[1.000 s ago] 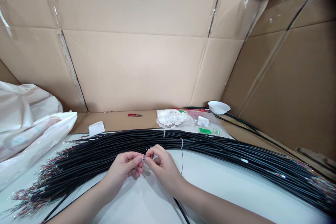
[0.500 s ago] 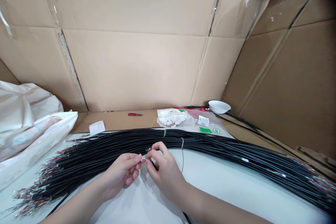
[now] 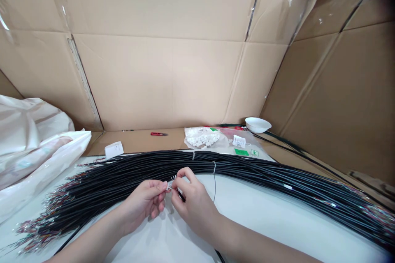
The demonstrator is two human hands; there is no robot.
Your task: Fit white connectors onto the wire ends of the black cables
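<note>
My left hand point(image 3: 147, 199) pinches a small white connector point(image 3: 168, 188) between thumb and forefinger. Close beside it, my right hand point(image 3: 193, 195) is closed on the end of a black cable point(image 3: 181, 195), whose thin wires point(image 3: 173, 178) fan out above the fingertips. One wire seems to run from the right fingertips to the connector; whether it sits inside, I cannot tell. Just behind both hands lies a thick bundle of black cables point(image 3: 148, 168), with bare coloured wire ends point(image 3: 40, 226) at the left.
Behind the bundle lie a bag of white connectors point(image 3: 202, 140), a red-handled tool point(image 3: 159, 134) and a white box-like piece point(image 3: 114, 150). A white bowl point(image 3: 258, 125) stands at the back right. White plastic bags point(image 3: 40, 144) fill the left. Cardboard walls point(image 3: 160, 78) enclose the table.
Both hands stay in nearly the same place. The right fingers have shifted slightly, and the fanned wires sit a little differently above them.
</note>
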